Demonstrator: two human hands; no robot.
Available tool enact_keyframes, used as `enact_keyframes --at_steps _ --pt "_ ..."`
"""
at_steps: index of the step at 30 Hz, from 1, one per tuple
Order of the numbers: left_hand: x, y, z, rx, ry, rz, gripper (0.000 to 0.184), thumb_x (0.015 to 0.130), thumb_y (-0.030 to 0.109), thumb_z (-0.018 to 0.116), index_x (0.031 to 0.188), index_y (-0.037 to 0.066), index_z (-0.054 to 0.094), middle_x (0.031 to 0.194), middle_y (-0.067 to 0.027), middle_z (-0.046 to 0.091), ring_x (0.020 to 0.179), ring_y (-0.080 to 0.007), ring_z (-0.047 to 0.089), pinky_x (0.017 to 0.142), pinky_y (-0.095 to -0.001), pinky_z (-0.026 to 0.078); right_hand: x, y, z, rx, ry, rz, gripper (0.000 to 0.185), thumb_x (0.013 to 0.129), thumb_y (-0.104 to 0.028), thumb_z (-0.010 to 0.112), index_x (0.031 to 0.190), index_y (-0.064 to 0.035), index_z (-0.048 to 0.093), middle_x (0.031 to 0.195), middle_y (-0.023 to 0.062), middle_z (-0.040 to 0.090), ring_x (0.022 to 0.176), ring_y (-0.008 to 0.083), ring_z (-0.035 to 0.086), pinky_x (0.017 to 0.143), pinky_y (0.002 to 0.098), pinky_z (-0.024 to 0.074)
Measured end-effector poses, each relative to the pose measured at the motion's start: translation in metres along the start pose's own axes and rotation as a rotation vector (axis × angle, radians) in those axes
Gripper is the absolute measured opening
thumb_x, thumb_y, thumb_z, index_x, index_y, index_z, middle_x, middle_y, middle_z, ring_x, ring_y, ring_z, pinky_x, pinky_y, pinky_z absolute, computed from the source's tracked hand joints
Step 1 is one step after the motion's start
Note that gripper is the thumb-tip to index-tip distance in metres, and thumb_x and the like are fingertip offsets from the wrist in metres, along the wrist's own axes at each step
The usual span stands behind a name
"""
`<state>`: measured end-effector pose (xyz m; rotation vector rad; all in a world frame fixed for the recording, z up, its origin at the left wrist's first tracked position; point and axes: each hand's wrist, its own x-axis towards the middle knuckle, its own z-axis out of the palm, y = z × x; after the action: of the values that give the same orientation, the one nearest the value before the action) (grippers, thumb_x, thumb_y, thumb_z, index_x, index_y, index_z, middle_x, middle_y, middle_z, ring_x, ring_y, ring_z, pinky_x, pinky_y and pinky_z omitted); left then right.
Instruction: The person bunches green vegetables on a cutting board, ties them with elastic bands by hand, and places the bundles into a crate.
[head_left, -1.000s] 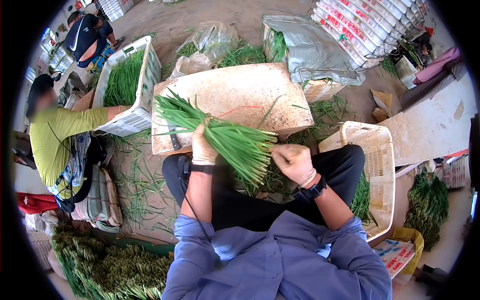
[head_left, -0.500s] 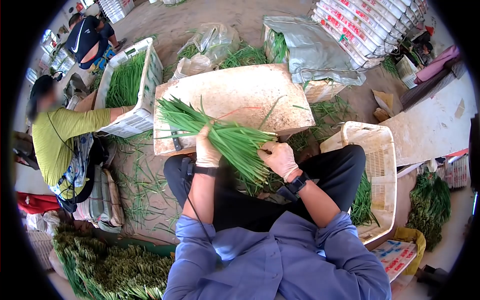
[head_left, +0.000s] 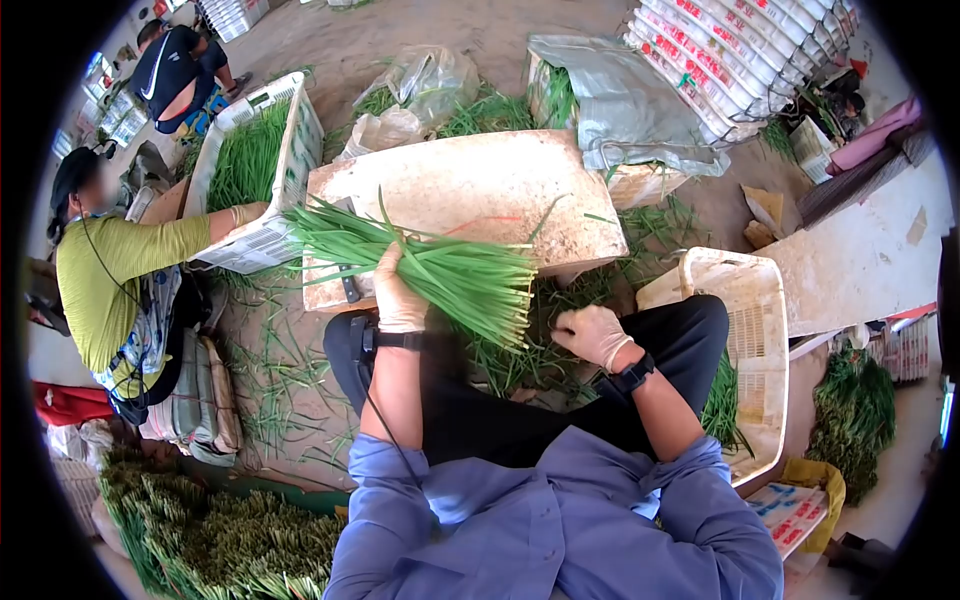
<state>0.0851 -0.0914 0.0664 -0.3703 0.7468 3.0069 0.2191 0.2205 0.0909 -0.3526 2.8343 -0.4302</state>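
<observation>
A bunch of long green stalks point(head_left: 465, 280) is gripped in my gloved left hand point(head_left: 398, 292), its pale cut ends fanned toward the right and its leafy tips over the board's left part. My gloved right hand point(head_left: 592, 335) is apart from the bunch, to the right of the cut ends, with its fingers curled together; whether anything small is between them is too small to tell. Beyond the bunch lies a stained white board point(head_left: 480, 180). A knife point(head_left: 349, 283) rests at the board's near left edge, its blade partly under the leaves.
A co-worker in a yellow-green top point(head_left: 130, 265) reaches into a white crate point(head_left: 265, 240) at left. Another person point(head_left: 170, 70) crouches farther back. A cream crate point(head_left: 755, 330) stands by my right knee. A grey-covered crate point(head_left: 640, 100) is beyond the board; cut bundles point(head_left: 240, 530) lie lower left.
My right hand has come away from the cut ends and moved right and down. The bunch and my left hand have shifted left, and the bunch lies more level.
</observation>
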Motion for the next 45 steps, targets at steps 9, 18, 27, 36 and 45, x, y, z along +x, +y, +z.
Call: enact_keyframes --at_steps 9,18,27,36,45 --pt "-0.011 -0.008 0.002 0.082 -0.086 -0.044 0.021 0.1 0.019 0.068 0.11 0.001 0.069 0.104 -0.0119 0.074 0.096 -0.0254 0.071 0.093 -0.04 0.058 0.044 -0.067 0.014 0.155 0.634 -0.435 0.02 0.086 -0.016 0.077 0.106 -0.0149 0.074 0.101 0.0037 0.062 0.096 0.0287 0.064 0.085 0.042 0.0549" --pt "-0.002 0.012 -0.014 0.037 -0.118 0.059 0.021 0.098 0.019 0.072 0.109 0.001 0.069 0.102 -0.0133 0.075 0.099 -0.0276 0.071 0.096 -0.0439 0.058 0.004 0.004 0.029 0.136 -0.01 -0.107 0.022 0.092 -0.026 0.072 0.096 -0.0052 0.076 0.096 0.0149 0.077 0.09 0.036 0.074 0.081 0.0462 0.0589" --pt "-0.01 0.005 -0.011 0.064 -0.174 0.055 0.025 0.095 0.017 0.077 0.115 0.006 0.067 0.101 -0.0074 0.073 0.098 -0.0239 0.068 0.095 -0.0427 0.056 0.04 -0.023 0.026 0.551 0.459 0.202 0.03 0.096 -0.036 0.073 0.097 -0.0062 0.075 0.087 0.0199 0.075 0.083 0.0417 0.073 0.076 0.0483 0.0587" --pt "-0.023 0.03 0.011 -0.038 -0.689 0.043 0.032 0.081 0.021 0.081 0.103 0.017 0.058 0.073 0.0067 0.05 0.072 -0.012 0.038 0.073 -0.0332 0.032 0.009 0.025 0.029 0.4 -0.184 0.163 0.079 0.091 -0.034 0.076 0.157 -0.0022 0.046 0.128 0.0272 0.072 0.12 0.0394 0.07 0.103 0.0466 0.0543" --pt "-0.008 0.027 0.002 -0.023 -1.056 -0.073 0.024 0.095 0.029 0.079 0.101 0.017 0.059 0.079 0.0032 0.068 0.063 -0.0099 0.049 0.068 -0.0313 0.037 0.023 0.0 0.009 1.186 0.232 0.131 0.018 0.103 -0.011 0.068 0.115 -0.0015 0.076 0.092 0.0087 0.08 0.091 0.0169 0.077 0.081 0.0314 0.0612"
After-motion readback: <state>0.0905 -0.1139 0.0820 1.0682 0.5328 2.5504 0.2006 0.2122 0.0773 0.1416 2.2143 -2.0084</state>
